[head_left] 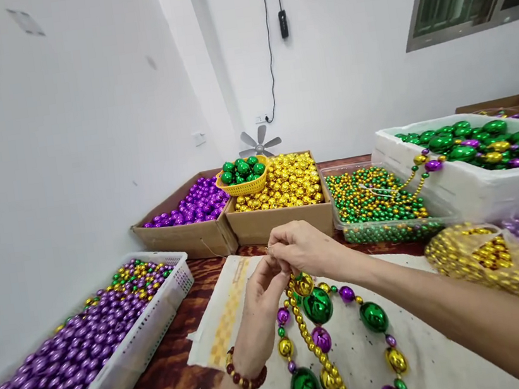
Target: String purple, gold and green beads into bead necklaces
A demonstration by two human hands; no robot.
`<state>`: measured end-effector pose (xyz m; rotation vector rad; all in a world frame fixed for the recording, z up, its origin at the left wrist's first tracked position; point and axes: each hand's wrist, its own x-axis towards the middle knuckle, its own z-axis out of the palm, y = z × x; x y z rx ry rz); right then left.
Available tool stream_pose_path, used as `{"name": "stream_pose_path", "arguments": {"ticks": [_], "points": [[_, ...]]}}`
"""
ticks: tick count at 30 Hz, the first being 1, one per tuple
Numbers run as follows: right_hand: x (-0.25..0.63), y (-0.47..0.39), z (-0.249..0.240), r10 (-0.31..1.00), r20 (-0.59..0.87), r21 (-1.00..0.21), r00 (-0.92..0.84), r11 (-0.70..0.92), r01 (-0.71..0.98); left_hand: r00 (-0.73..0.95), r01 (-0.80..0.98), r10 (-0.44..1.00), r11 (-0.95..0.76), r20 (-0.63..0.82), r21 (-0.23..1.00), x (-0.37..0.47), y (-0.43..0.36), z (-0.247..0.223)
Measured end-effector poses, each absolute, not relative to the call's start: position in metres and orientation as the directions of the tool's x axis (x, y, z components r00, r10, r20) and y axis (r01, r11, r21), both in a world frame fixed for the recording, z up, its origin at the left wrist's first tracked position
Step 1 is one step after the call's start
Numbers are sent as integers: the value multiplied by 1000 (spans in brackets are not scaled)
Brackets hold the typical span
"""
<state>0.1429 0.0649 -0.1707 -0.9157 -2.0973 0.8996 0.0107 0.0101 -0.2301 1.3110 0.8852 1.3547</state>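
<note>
My left hand (260, 303), with a brown beaded bracelet (247, 374) at its wrist, is closed in a pinch at the top of a bead necklace (319, 306). Large green, gold and purple balls alternate with small beads along it, and a strand of small gold beads (308, 335) hangs down from the same spot. My right hand (302, 249) is pinched shut just above, touching the left fingertips. What its fingers hold is too small to make out; a tiny gold bit shows beside them. The necklace's lower part lies on a pale cloth (428, 351) and leaves the picture at the bottom.
On the left, a white basket (162, 325) holds purple and mixed beads. Boxes of purple balls (183, 236) and gold balls (282, 220) stand behind. Rightward are a clear bin (388, 228) of small beads, a foam box (474, 192) and a bag of gold beads (454, 258).
</note>
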Motion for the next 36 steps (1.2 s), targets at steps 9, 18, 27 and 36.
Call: {"name": "stream_pose_path", "arguments": {"ticks": [9, 18, 27, 36], "points": [[93, 73, -218, 817, 216, -931, -535, 337, 139, 47, -414, 996, 84, -71, 906, -31, 12, -254], [88, 46, -264, 880, 269, -963, -392, 248, -106, 27, -403, 976, 210, -218, 891, -84, 23, -278], [71, 14, -342, 705, 379, -501, -599, 701, 508, 10, -203, 975, 220, -222, 954, -87, 29, -279], [72, 22, -368, 713, 551, -387, -433, 679, 624, 126, -321, 935, 354, -331, 879, -75, 10, -275]]}}
